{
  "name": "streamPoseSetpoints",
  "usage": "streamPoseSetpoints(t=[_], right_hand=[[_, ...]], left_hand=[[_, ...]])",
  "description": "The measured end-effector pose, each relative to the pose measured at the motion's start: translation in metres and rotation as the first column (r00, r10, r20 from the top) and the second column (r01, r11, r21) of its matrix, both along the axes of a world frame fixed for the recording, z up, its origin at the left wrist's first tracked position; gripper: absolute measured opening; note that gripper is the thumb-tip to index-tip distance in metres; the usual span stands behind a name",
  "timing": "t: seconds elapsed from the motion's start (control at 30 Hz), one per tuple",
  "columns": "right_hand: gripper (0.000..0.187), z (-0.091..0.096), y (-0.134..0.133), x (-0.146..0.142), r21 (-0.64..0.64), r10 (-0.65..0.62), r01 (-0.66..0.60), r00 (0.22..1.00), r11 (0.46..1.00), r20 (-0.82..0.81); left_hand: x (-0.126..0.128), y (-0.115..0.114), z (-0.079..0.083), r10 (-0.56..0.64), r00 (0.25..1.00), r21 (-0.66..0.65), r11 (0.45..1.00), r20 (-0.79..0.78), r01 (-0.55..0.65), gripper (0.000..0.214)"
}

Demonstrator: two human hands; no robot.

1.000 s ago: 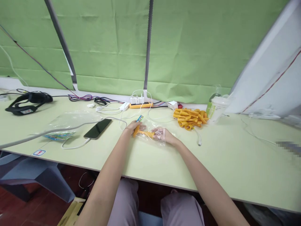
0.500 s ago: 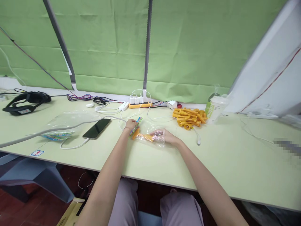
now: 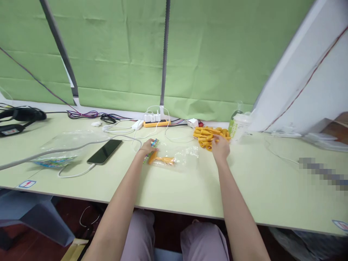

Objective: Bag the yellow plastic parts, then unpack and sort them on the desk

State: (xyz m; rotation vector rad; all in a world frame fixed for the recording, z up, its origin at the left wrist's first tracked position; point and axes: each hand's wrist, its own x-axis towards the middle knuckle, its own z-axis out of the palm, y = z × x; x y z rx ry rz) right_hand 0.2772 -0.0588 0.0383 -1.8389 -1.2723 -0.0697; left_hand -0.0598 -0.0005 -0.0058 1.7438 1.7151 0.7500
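Observation:
My left hand (image 3: 148, 146) is closed on the colourful header end of a clear plastic bag (image 3: 185, 157), which lies on the table before me. Inside that bag are orange-yellow plastic pieces (image 3: 164, 160). Out to the right, my right hand (image 3: 220, 145) reaches into a pile of orange-yellow plastic pieces (image 3: 204, 135), some tube-shaped. Its fingers touch the near right side of the pile; their tips are partly hidden, so whether they grip a piece cannot be made out.
A phone (image 3: 105, 152) on a white cable and another clear bag (image 3: 58, 154) lie to the left, with a black headset (image 3: 23, 119) farther off. Behind are an orange-and-white power strip (image 3: 157, 123) and cables. A white cup (image 3: 239, 127) stands beyond the pile.
My right hand has come out of the clear bag and moved right to the pile, leaving orange-yellow pieces inside. My left hand keeps hold of the bag's header. The view has shifted slightly right.

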Motion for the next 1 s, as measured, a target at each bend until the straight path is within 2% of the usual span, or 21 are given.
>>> streamPoseSetpoints(t=[0.03,0.07,0.13,0.2,0.33,0.43,0.53,0.7,0.87,1.0], right_hand=[[0.040,-0.007,0.002,0.008,0.033,-0.117,0.114,0.988,0.993,0.104],[0.043,-0.015,0.004,0.015,0.029,-0.172,0.170,0.965,0.985,0.197],[0.042,-0.029,0.009,0.027,-0.033,-0.173,0.194,0.930,0.980,0.324],[0.032,-0.038,0.013,0.034,-0.066,-0.173,0.214,0.907,0.974,0.385],[0.030,-0.044,0.020,0.041,-0.051,-0.171,0.219,0.869,0.974,0.464],[0.040,-0.045,0.021,0.043,-0.055,-0.179,0.228,0.873,0.972,0.454],[0.037,-0.046,0.021,0.043,-0.082,-0.161,0.218,0.883,0.973,0.441],[0.039,-0.044,0.028,0.038,0.003,-0.291,0.312,0.881,0.950,0.374],[0.030,-0.043,0.044,0.045,0.008,-0.343,0.353,0.904,0.936,0.256],[0.025,-0.041,0.048,0.051,-0.038,-0.315,0.325,0.934,0.945,0.168]], left_hand=[[0.000,0.001,-0.001,-0.005,1.000,-0.003,1.000,0.001,0.005,0.061],[-0.001,0.003,-0.003,-0.010,1.000,-0.003,1.000,0.000,0.010,0.061],[-0.001,0.005,-0.004,-0.017,1.000,0.006,1.000,-0.001,0.017,0.061],[-0.001,0.006,-0.005,-0.017,1.000,0.026,1.000,0.000,0.017,0.060],[0.000,0.004,-0.002,-0.009,1.000,0.040,0.999,-0.003,0.009,0.057],[0.002,0.002,0.001,-0.002,1.000,0.017,1.000,0.006,0.002,0.051],[0.004,0.000,0.003,0.023,1.000,-0.003,1.000,0.001,-0.023,0.047],[0.005,-0.002,0.005,0.060,0.998,0.024,0.998,-0.033,-0.060,0.047],[0.006,-0.001,0.005,0.058,0.997,0.033,0.998,-0.051,-0.056,0.042],[0.007,0.001,0.003,0.059,0.994,0.063,0.997,-0.096,-0.053,0.040]])
